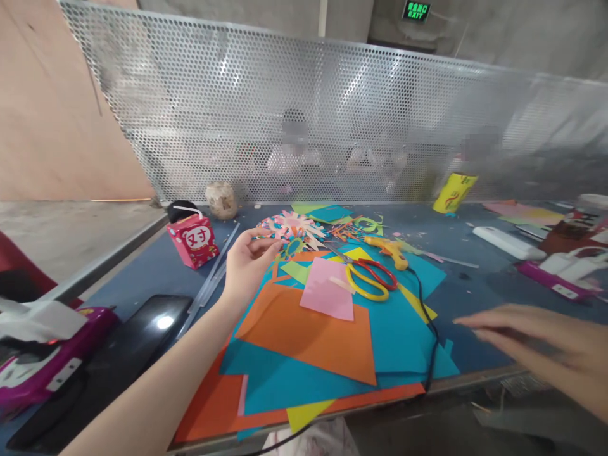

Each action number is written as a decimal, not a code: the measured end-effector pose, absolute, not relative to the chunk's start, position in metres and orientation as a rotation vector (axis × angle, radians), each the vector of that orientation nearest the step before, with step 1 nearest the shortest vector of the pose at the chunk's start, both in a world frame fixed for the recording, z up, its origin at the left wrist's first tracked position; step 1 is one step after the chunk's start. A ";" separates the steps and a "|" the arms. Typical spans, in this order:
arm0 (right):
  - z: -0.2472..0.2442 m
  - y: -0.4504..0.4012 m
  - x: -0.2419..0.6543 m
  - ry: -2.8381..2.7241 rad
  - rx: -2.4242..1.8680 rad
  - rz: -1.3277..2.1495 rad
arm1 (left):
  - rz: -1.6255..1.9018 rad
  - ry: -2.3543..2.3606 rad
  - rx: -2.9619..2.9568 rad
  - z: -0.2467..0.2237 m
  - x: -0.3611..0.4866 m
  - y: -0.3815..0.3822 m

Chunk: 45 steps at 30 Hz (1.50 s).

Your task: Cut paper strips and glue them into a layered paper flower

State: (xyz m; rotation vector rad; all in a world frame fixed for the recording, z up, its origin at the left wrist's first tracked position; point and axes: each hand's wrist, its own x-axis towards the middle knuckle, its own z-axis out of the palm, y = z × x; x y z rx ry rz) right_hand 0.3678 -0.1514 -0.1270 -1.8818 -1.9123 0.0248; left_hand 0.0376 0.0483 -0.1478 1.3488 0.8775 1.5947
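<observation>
My left hand (250, 259) is at the near left side of a fringed paper wreath (297, 227), its thumb and fingers pinched together beside a small green paper ring (292, 249); what lies between the fingertips is too small to tell. My right hand (527, 326) hovers over the table's right front part, fingers stretched and slightly blurred, holding nothing. Between the hands, red and yellow scissors (368, 278) rest on coloured sheets, next to a pink sheet (327, 288) and an orange sheet (308, 329). Behind the scissors lies a yellow glue gun (389, 250).
A red drink box (193, 239), a jar (221, 199) and a black phone-like slab (104, 373) stand or lie left. A yellow can (455, 192) and purple power strip (555, 282) are right. People sit behind the perforated screen (237, 114).
</observation>
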 end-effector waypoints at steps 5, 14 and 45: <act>-0.105 -0.123 0.342 -1.769 -1.838 0.449 | 1.482 0.841 1.254 -0.146 0.041 0.046; -0.114 -0.098 0.313 -1.601 -1.677 0.895 | 0.875 0.719 0.993 -0.151 0.057 0.022; -0.139 -0.062 0.233 -1.501 -1.306 1.151 | 1.084 0.686 1.715 -0.152 0.065 -0.010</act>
